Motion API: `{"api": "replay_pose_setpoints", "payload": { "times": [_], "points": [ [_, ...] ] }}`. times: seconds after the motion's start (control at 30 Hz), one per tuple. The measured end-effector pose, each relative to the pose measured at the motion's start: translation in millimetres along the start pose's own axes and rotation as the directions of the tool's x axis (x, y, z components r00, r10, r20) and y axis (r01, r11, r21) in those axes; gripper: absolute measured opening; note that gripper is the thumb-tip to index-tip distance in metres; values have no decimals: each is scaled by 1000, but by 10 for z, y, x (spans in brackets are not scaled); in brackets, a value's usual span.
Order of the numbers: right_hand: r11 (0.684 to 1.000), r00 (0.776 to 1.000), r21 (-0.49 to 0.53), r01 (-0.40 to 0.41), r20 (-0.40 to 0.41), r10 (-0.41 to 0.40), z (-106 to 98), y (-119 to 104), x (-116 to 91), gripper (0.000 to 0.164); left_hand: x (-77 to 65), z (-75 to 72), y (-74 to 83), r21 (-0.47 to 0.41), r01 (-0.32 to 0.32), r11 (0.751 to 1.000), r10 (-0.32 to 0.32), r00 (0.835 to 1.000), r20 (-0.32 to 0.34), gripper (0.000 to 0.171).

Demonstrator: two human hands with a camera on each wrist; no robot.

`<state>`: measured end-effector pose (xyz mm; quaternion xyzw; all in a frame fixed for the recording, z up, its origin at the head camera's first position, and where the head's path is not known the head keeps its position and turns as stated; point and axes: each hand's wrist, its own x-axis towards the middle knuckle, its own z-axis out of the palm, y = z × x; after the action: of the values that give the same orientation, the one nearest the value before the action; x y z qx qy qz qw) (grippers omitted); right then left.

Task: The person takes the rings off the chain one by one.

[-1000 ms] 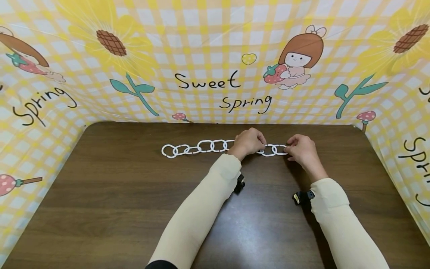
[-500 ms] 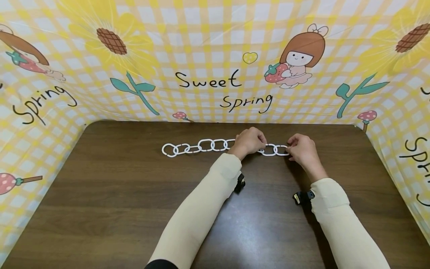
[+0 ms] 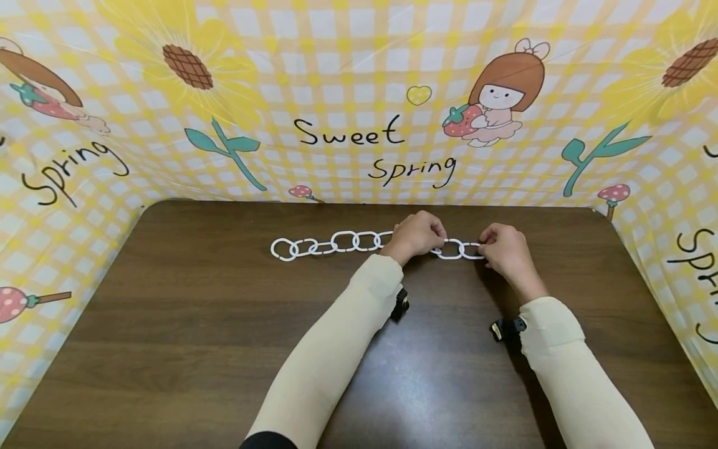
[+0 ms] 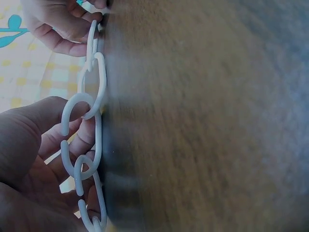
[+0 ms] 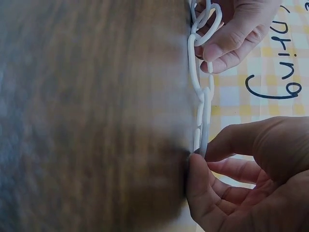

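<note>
From my remote station I log both forearms point(image 3: 320, 355) slanting inward, left hand point(image 3: 415, 237) pinching the white link chain point(image 4: 98, 140) partway along, right hand point(image 3: 505, 251) pinching its right end, near the surface's point(image 3: 213, 349) far edge.

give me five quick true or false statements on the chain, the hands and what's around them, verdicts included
1. The chain is white. True.
2. The left hand is nowhere near the chain. False: it holds one of the links.
3. The right hand pinches the link at the chain's right end. True.
4. The table is covered by a blue cloth. False: its brown, wood-grained top is bare around the chain.
5. The backdrop reads "Sweet Spring". True.
</note>
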<state>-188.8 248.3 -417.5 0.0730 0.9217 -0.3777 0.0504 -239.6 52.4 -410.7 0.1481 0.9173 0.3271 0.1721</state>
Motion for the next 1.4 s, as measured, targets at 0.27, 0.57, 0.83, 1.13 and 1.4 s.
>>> {"api": "replay_pose_setpoints", "payload": {
  "times": [0.27, 0.57, 0.83, 1.13, 1.4],
  "points": [
    [999, 999, -25, 28, -25, -28, -6, 11, -8, 11, -8, -4, 0, -31, 3, 1000, -2, 1000, 10, 8],
    [998, 997, -48, 46, -56, -49, -9, 4, -17, 9, -11, -17, -10, -54, 3, 999, -2, 1000, 5, 8],
    [991, 989, -121, 65, -122, -80, -14, -2, -19, 10, -22, -33, -36, -132, -24, 991, 24, 1000, 0, 8],
    [997, 992, -54, 57, -113, -62, -40, -29, -26, 10, -25, -41, -42, -158, -44, 986, 44, 999, -4, 8],
    [996, 989, 30, 79, -126, -75, -57, -64, -53, 9, 9, -29, -56, -169, -149, 974, 143, 989, -46, 10]
  ]
}}
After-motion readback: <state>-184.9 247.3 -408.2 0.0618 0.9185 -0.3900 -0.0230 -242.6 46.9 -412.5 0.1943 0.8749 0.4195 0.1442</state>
